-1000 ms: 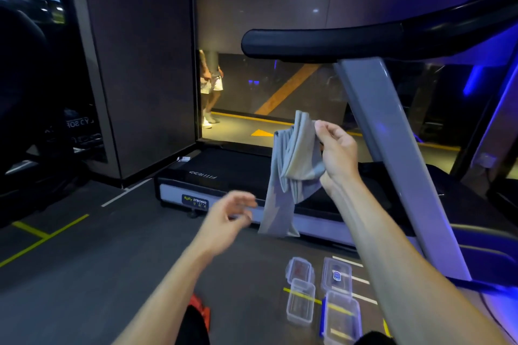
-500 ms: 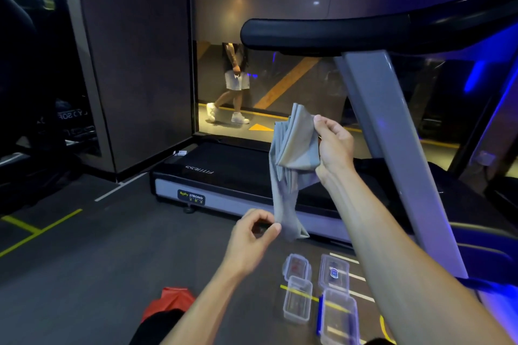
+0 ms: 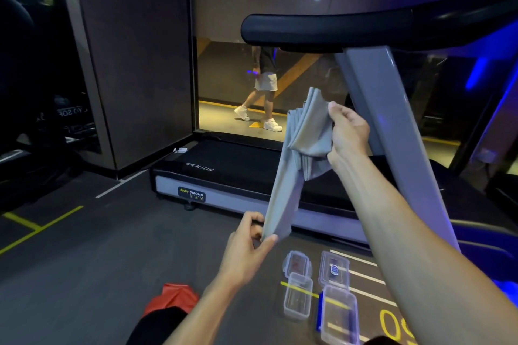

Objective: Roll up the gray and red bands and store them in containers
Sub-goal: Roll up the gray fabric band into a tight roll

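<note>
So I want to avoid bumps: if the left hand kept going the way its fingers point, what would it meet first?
Probably the treadmill deck's rear edge, beyond the gray band the left hand pinches; depth is unclear.

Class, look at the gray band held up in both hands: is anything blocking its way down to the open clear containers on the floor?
Nothing visible does. The gray fabric band hangs between the right hand and left hand; the lidless clear plastic containers sit uncovered below.

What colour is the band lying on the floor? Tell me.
Red: the band on the floor, lower left in the head view.
</note>
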Demonstrator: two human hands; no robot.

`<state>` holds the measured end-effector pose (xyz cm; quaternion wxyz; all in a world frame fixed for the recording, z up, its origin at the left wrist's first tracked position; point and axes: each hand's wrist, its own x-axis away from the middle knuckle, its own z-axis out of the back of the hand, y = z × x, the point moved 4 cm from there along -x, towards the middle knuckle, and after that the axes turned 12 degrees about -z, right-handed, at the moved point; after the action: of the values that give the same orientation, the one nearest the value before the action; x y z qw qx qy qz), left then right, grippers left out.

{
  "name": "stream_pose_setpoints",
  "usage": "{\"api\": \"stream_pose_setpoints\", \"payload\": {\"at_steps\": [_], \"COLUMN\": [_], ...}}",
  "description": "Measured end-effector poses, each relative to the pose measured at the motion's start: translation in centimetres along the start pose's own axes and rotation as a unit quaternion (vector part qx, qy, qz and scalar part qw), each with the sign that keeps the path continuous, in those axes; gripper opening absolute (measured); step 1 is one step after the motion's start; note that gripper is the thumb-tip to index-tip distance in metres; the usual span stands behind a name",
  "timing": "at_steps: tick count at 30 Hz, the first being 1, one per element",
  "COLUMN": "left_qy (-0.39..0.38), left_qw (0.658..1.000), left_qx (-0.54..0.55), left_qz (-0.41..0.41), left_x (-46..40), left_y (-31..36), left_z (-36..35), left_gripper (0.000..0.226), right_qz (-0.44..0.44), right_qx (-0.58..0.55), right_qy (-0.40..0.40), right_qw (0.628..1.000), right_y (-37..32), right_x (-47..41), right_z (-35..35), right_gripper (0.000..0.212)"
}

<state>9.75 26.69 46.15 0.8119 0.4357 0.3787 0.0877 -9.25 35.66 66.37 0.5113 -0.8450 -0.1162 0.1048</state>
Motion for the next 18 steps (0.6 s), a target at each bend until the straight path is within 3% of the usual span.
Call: {"api": "stream_pose_setpoints", "payload": {"at_steps": [4,8,10,14,18], "left_qy": [0.014,-0.028,-0.058,-0.023,-0.036], "left_qw": [0.996,0.997,0.996,0.994,0.998], "left_qx": [-0.084,-0.022,-0.037,-0.104,-0.056], "left_qz": [-0.037,-0.072,-0.053,0.026,0.001], "left_x": [-0.2,0.2,0.3,0.3,-0.2], "left_y": [0.3,1.8,1.1,-2.4,-1.6], "left_z": [0.3,0.5,0.4,1.2,0.6], "left_gripper": [0.022,0.023,0.024,0.027,0.025], "right_qz": [0.023,0.020,0.015,0.027,0.028], "right_qx": [0.038,0.051,0.049,0.056,0.061], "right_qy": [0.006,0.018,0.025,0.017,-0.009], "right_qw": [0.999,0.998,0.998,0.998,0.998], "right_y": [0.4,0.7,0.4,-0.2,0.2], "right_x": [0.4,0.4,0.2,0.3,1.1], "right_z": [0.1,0.7,0.9,1.0,0.5], "right_gripper": [0.008,0.006,0.009,0.012,0.008]}}
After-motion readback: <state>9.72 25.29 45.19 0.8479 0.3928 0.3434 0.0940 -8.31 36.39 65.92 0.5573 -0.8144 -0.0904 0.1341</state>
